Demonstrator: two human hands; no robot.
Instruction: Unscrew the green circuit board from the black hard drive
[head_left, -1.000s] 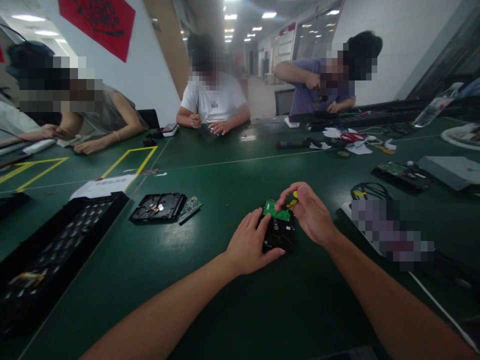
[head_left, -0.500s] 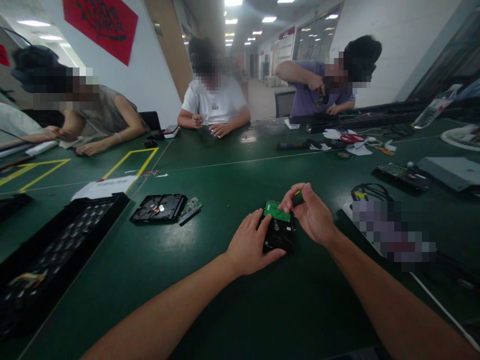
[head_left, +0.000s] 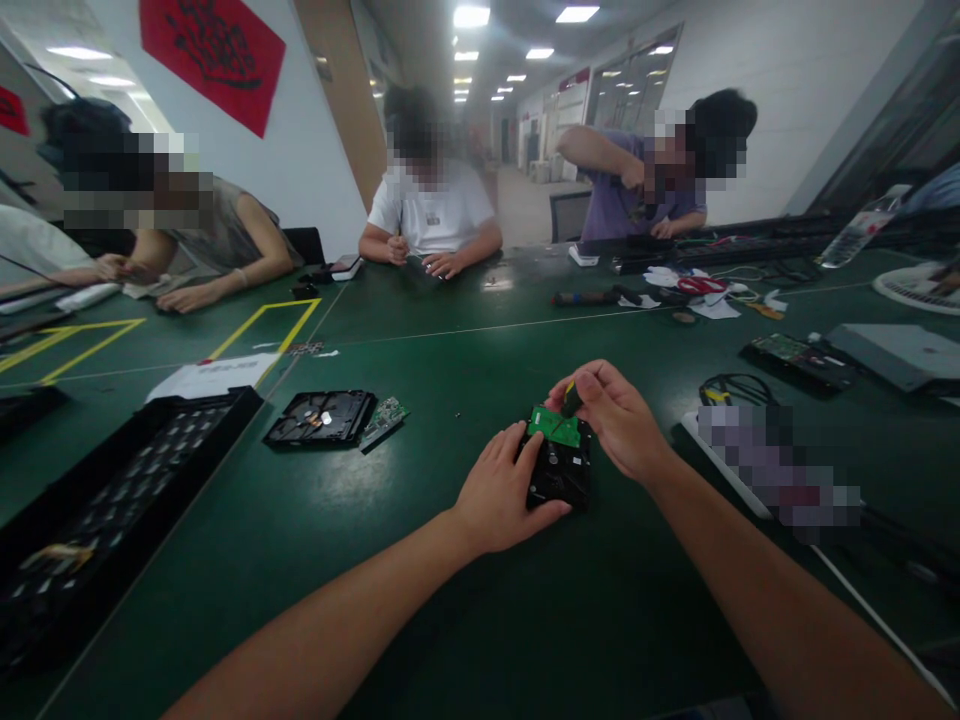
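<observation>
A black hard drive with a green circuit board at its far end lies on the green table in front of me. My left hand holds the drive from its left side, fingers over the left edge and thumb along the near edge. Above the board's right part, my right hand is closed around a small screwdriver with a dark and yellow handle. Its thin shaft slants down to the board; whether the tip sits in a screw is too small to tell.
Left of the drive are another hard drive, a loose circuit board and a long black tray. On the right lie a white power strip and another drive. Several people work across the table.
My right hand has turned, and the screwdriver now stands more upright over the green board. The left hand stays on the drive. The view has shifted slightly.
</observation>
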